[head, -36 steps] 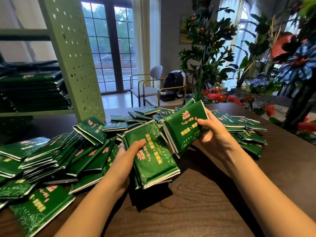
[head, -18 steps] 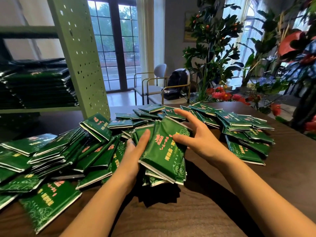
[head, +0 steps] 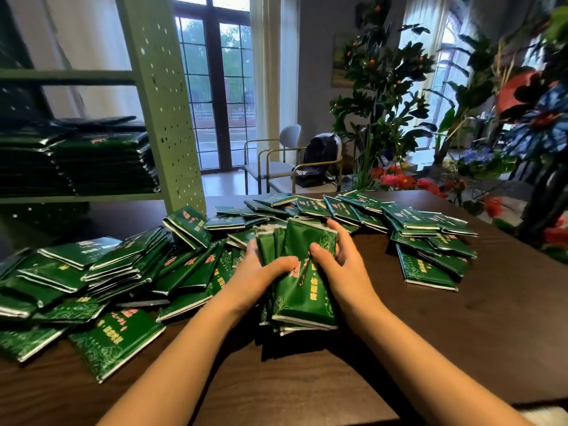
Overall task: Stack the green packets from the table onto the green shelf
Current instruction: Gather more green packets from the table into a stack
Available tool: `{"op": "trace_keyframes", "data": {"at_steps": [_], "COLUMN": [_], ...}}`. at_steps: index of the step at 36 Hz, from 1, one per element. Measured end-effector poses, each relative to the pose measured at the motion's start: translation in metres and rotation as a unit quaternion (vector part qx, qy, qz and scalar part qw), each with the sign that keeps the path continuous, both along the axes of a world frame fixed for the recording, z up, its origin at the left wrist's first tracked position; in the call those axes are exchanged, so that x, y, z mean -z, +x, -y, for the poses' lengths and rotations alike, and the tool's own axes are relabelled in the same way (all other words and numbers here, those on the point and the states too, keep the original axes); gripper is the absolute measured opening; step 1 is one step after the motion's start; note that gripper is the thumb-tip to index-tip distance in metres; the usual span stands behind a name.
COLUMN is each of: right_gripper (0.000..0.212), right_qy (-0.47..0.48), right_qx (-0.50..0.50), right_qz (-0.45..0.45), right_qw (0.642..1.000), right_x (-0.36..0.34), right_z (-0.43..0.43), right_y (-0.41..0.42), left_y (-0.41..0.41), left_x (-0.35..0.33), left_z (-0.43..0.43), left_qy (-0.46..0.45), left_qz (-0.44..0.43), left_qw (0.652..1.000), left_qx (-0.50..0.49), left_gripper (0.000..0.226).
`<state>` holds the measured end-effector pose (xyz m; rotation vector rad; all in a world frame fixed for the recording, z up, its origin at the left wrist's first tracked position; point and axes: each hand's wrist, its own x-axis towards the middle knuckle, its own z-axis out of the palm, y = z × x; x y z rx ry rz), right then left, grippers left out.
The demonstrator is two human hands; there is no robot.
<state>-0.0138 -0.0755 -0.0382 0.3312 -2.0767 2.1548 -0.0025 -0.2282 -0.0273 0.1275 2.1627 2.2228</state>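
Note:
A bundle of green packets (head: 302, 290) stands tilted on the dark wooden table (head: 461, 339), in the middle. My left hand (head: 261, 272) grips its left side, thumb laid across the top packet. My right hand (head: 341, 265) grips its right side, fingers curled over the far edge. Several loose green packets (head: 101, 272) lie heaped on the table to the left, and more packets (head: 424, 238) spread behind and to the right. The green shelf (head: 163, 118) stands at the far left with stacked packets (head: 101, 161) on it.
Its perforated upright rises just behind the left heap. Two chairs (head: 276, 161) and a black backpack (head: 319, 161) are beyond the table by the window. Plants and red flowers (head: 396, 179) crowd the far right edge.
My right hand laid its packet on top of the pile held by my left hand. Both hands have since closed round the bundle and squared it up.

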Motion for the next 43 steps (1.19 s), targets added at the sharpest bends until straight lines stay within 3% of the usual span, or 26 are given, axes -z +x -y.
{"op": "trace_keyframes", "data": {"at_steps": [4,7,11,16,19,22,25,28,31,34,40,43], "right_gripper": [0.038,0.044,0.070,0.072,0.083,0.087,0.093,0.112,0.124,0.117,0.120,0.114], "right_qy": [-0.076,-0.078,-0.069,-0.047,-0.035,-0.028,-0.038,-0.029,-0.045,-0.074,-0.075,-0.088], "right_qx": [-0.069,-0.120,-0.130,-0.103,-0.095,-0.098,-0.113,-0.136,-0.143,-0.147,-0.131,-0.123], "right_qz": [0.115,0.151,0.104,-0.011,-0.060,-0.079,-0.081,-0.077,-0.067,-0.051,-0.048,-0.048], "right_qw": [0.988,0.978,0.984,0.994,0.993,0.992,0.990,0.987,0.986,0.985,0.987,0.987], "right_x": [-0.001,0.000,0.003,0.008,0.009,0.011,0.014,0.013,0.008,0.004,0.001,0.000], "right_z": [0.003,0.002,-0.001,0.001,0.001,0.004,0.005,0.005,0.004,0.003,0.006,0.010], "right_y": [0.011,0.019,0.031,0.047,0.054,0.061,0.065,0.070,0.073,0.074,0.075,0.076], "left_y": [0.011,0.022,0.036,0.055,0.063,0.075,0.082,0.084,0.083,0.083,0.085,0.082], "left_x": [0.001,0.000,-0.002,-0.002,0.004,0.011,0.016,0.017,0.019,0.022,0.026,0.020], "left_z": [-0.002,0.001,0.003,0.003,0.004,-0.002,-0.010,-0.014,-0.015,-0.015,-0.019,-0.017], "left_qy": [-0.048,-0.086,-0.148,-0.191,-0.144,-0.013,0.050,0.043,0.016,0.003,0.002,-0.004], "left_qz": [-0.043,-0.075,-0.079,-0.103,-0.129,-0.130,-0.142,-0.154,-0.162,-0.168,-0.177,-0.182], "left_qw": [0.998,0.993,0.986,0.976,0.980,0.990,0.988,0.986,0.986,0.985,0.984,0.982], "left_qx": [-0.014,-0.020,-0.015,-0.031,-0.044,-0.047,-0.042,-0.045,-0.037,-0.024,-0.018,-0.040], "left_gripper": [0.099,0.095,0.126,0.126,0.114,0.084,0.087,0.088,0.104,0.110,0.083,0.089]}}
